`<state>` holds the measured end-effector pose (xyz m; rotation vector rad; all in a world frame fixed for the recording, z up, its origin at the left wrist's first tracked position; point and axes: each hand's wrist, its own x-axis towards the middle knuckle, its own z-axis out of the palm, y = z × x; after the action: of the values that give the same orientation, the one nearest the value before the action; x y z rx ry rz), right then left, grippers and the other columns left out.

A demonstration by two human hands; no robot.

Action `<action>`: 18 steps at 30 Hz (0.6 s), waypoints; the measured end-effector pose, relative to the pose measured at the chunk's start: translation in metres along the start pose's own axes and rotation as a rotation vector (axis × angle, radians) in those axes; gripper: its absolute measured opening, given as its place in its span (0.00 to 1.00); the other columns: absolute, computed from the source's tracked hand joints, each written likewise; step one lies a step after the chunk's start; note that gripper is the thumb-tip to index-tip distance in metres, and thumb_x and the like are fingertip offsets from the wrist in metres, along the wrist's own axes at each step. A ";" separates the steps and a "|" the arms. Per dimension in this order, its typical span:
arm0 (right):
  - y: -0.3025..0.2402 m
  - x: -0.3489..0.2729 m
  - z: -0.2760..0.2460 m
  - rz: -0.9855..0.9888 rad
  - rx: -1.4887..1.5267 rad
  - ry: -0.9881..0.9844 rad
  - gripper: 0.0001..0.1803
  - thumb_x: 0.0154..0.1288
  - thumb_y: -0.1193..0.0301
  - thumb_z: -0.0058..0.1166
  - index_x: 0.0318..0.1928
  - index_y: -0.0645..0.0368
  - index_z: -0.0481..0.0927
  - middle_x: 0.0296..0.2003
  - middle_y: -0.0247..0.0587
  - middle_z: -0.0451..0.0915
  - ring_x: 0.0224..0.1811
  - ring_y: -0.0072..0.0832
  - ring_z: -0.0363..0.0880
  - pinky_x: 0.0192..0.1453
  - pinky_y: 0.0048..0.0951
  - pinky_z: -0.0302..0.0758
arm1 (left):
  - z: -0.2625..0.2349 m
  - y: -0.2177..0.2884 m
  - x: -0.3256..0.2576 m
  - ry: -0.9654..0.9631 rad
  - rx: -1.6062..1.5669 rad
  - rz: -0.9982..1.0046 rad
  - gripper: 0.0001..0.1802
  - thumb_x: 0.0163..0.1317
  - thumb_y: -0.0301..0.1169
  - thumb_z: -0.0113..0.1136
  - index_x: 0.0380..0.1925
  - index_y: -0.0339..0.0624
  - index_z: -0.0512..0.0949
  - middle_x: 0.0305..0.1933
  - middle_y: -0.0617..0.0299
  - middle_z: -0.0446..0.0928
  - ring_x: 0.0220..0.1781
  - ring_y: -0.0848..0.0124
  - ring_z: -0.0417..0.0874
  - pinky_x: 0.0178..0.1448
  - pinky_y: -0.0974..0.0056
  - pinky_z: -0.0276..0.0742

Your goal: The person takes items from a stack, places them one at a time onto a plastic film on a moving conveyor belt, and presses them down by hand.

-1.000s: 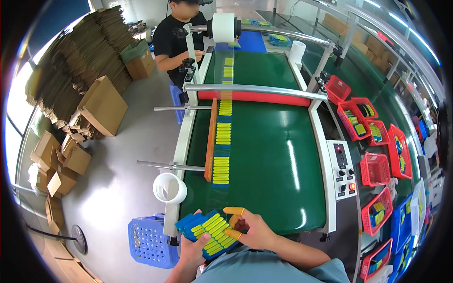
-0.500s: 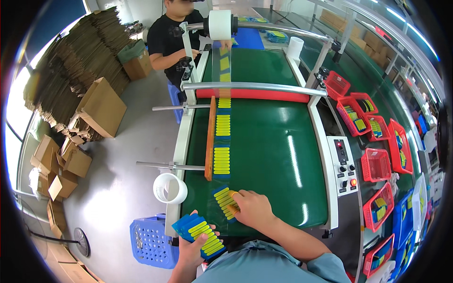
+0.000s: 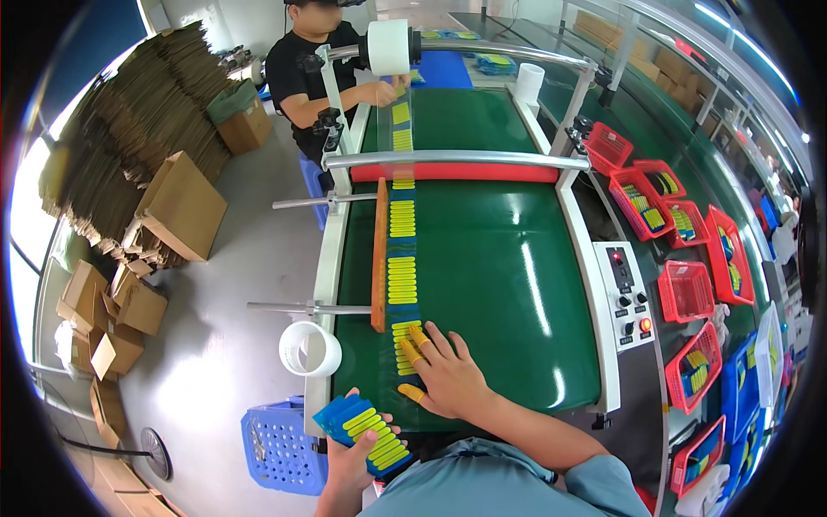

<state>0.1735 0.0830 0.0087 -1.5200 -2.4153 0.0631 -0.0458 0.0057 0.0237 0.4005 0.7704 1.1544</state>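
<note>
My left hand (image 3: 349, 465) grips a fanned stack of blue cards with yellow strips (image 3: 366, 429) near the belt's front edge. With its fingers spread, my right hand (image 3: 452, 379) lies palm down beside a blue card with yellow strips (image 3: 405, 355), fingertips touching it; yellow finger covers sit on several fingers. That card lies on the green conveyor belt (image 3: 491, 258), straight in line with more striped cards (image 3: 402, 280) running away from me. An orange-brown guide bar (image 3: 379, 258) stands along the left side of this row.
A metal bar and red roller (image 3: 482, 173) cross the belt. Above hangs a white film roll (image 3: 388, 48), where a co-worker (image 3: 310, 77) handles the strip. A control box (image 3: 622, 293) and red baskets (image 3: 687, 290) flank the right side. A white tape ring (image 3: 310, 346) sits left.
My right hand has moved forward and opened, setting the tilted card straight in the row. The cards on the belt have shifted away from me. My left hand still holds its stack.
</note>
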 end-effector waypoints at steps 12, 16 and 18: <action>-0.006 0.015 0.006 0.046 0.052 -0.023 0.38 0.70 0.44 0.51 0.69 0.59 0.72 0.69 0.52 0.67 0.77 0.48 0.58 0.77 0.56 0.55 | 0.003 0.000 -0.003 -0.004 0.036 -0.010 0.44 0.66 0.23 0.66 0.77 0.49 0.53 0.52 0.44 0.79 0.50 0.52 0.86 0.52 0.39 0.87; -0.001 0.016 0.006 0.032 0.058 -0.003 0.38 0.70 0.45 0.53 0.69 0.59 0.71 0.69 0.53 0.67 0.77 0.49 0.57 0.77 0.55 0.55 | 0.003 -0.002 -0.003 -0.010 0.048 -0.016 0.44 0.66 0.25 0.67 0.77 0.49 0.52 0.52 0.45 0.79 0.50 0.52 0.86 0.51 0.39 0.87; 0.000 0.017 0.002 0.032 0.051 0.020 0.37 0.70 0.46 0.54 0.69 0.60 0.71 0.69 0.54 0.66 0.77 0.49 0.57 0.76 0.55 0.55 | 0.003 -0.001 -0.002 -0.007 0.059 -0.013 0.45 0.66 0.26 0.67 0.77 0.52 0.52 0.52 0.46 0.79 0.49 0.53 0.87 0.50 0.39 0.87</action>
<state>0.1656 0.0986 0.0106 -1.5301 -2.3556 0.1140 -0.0430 0.0032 0.0257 0.4482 0.8014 1.1197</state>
